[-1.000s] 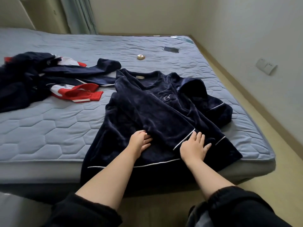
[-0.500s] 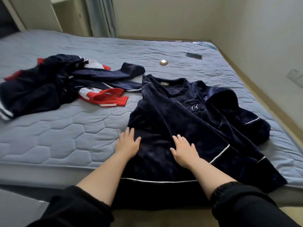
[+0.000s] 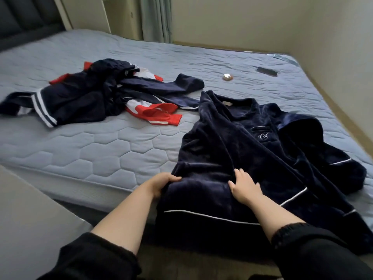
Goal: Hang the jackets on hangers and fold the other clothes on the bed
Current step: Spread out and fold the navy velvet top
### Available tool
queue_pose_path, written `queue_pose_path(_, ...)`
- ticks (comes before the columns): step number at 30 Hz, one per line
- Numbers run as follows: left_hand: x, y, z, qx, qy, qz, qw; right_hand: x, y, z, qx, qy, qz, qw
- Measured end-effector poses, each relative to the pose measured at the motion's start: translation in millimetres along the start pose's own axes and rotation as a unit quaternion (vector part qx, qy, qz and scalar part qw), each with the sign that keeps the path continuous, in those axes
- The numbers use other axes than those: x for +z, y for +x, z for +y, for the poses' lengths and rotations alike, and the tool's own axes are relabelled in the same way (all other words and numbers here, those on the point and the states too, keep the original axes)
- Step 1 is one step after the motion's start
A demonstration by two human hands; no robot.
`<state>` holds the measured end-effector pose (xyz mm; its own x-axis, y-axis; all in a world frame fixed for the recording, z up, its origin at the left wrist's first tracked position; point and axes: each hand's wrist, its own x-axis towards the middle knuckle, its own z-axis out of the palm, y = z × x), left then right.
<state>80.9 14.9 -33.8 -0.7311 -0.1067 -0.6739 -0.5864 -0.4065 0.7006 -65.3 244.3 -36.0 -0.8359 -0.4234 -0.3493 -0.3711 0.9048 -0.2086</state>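
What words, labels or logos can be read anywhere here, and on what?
No text reads clearly.
Chest pocket of the dark navy velvet top: white embroidered monogram, cursive, letter unclear.
Its collar: beige neck label, too small to read.
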Motion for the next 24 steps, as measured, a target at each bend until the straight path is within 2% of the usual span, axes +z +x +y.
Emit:
queue_pose_path(2,-6.1,-2.3,-9.2,-0.036,-0.059,0.015,0.998,-0.2,0.6,1.5,-0.002,0.005,0.001,1.0)
queue_pose_path(3,-2.6,-6.6,-9.8,-0.048,-0.032,0.037,0.998,0.1,0.2,1.4,-0.006,0.003,0.005,1.0)
queue_pose_path(5,9.5,-11.3,-3.2,-0.047,0.126,0.11,0.985,0.3,-1.1,1.0,-0.014,0.0,0.013,1.0)
queue_pose_path(6,17.1,-10.3,2.7,-0.032,0.237,0.157,0.958,-0.1,-2.2,1.1,-0.017,0.001,0.017,1.0)
queue_pose_path(8,28.2,-4.3,14.8,0.025,0.45,0.287,0.846,-1.4,-2.7,1.9,-0.023,-0.003,0.02,1.0)
queue_pose_path(10,36.7,-0.7,22.8,0.135,0.522,0.366,0.758,-3.3,-0.7,2.2,-0.031,-0.022,0.027,0.999)
queue_pose_path(12,45.2,9.1,27.6,0.304,0.531,0.367,0.701,-8.3,3.7,0.4,-0.042,-0.052,0.043,0.997)
queue_pose_path(13,50.5,14.4,31.8,0.362,0.505,0.346,0.703,-12.3,7.2,-1.0,-0.048,-0.06,0.055,0.996)
queue_pose_path(14,56.9,21.3,37.2,0.382,0.457,0.326,0.734,-17.3,11.5,-2.5,-0.055,-0.061,0.068,0.994)
queue_pose_path(16,69.7,38.2,50.5,0.328,0.335,0.296,0.832,-27.9,22.3,-4.5,-0.068,-0.044,0.102,0.991)
queue_pose_path(17,75.8,45.4,58.0,0.286,0.241,0.286,0.882,-32.9,28.5,-5.2,-0.076,-0.03,0.121,0.989)
queue_pose_path(19,83.1,62.4,72.5,0.194,0.026,0.244,0.95,-41.5,40.5,-8.2,-0.098,-0.009,0.163,0.982)
queue_pose_path(21,82.1,75.1,85.2,0.121,-0.116,0.185,0.968,-45.6,53.0,-11.4,-0.116,-0.009,0.167,0.979)
queue_pose_path(22,79.9,80.7,90.5,0.106,-0.162,0.168,0.967,-45.5,59.1,-12.0,-0.116,-0.013,0.133,0.984)
queue_pose_path(24,76.2,93.3,99.6,0.096,-0.221,0.15,0.959,-39.4,71.0,-11.4,-0.09,-0.008,0.005,0.996)
